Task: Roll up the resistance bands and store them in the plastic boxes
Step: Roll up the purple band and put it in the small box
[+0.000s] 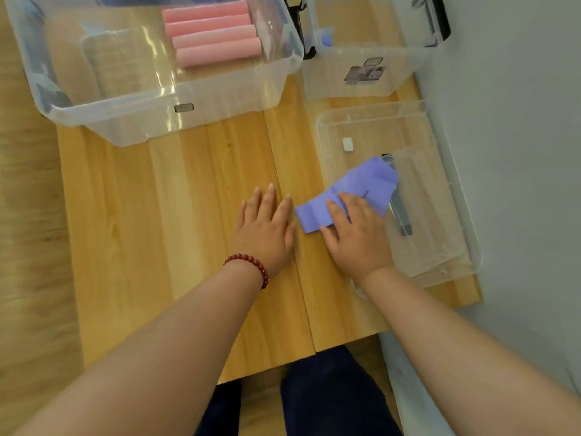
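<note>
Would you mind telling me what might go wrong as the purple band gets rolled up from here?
1. The crumpled purple resistance band lies partly on the clear plastic lid, partly on the wooden table; rolling across that edge may give a lopsided roll.
2. Only the right hand presses it; the left hand rests flat beside it, so the band could slip.
3. A loose roll may not sit neatly beside the pink rolls in the large clear box.

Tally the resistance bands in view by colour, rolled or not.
Pink, rolled, lying in the large clear box: 4 (top one, bottom one)
Purple, unrolled, flat under the right hand: 1
A bit of purple shows through the smaller box wall; cannot tell what it is, not counted.
Total: 5
</note>
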{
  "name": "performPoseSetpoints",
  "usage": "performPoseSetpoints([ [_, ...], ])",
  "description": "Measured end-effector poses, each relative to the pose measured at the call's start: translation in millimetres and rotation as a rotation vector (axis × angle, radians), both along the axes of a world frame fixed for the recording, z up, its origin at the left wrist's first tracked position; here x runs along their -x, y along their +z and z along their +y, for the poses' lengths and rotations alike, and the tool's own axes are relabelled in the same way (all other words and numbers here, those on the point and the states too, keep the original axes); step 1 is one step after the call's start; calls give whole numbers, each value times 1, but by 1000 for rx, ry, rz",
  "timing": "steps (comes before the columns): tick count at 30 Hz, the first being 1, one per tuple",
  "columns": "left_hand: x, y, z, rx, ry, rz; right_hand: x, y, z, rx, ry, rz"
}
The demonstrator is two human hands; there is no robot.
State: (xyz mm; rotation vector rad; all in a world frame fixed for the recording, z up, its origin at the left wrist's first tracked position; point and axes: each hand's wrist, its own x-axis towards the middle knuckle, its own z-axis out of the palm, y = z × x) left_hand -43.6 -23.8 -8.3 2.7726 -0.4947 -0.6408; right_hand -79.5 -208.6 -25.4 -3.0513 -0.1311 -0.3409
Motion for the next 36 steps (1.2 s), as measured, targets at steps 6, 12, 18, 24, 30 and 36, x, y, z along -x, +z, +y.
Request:
performPoseSetpoints([
  [6, 14, -39, -11, 45, 100, -249, 7, -24, -2, -124, -19, -48],
  [12, 19, -49, -14, 70, 150, -348, 9, -30, -4, -197, -9, -47],
  [18, 21, -54, -14, 60, 155, -380, 9, -31, -5, -242, 11, -20],
  [24, 24, -58, -13, 67, 158, -409, 10, -34, -7, -235, 43, -58],
  [30, 25, -59, -14, 62, 155, -422, 11, -34, -5, -249, 33, -63],
  [36, 28, -61, -13, 4, 125, -409, 16, -31, -8, -300, 59, -45],
])
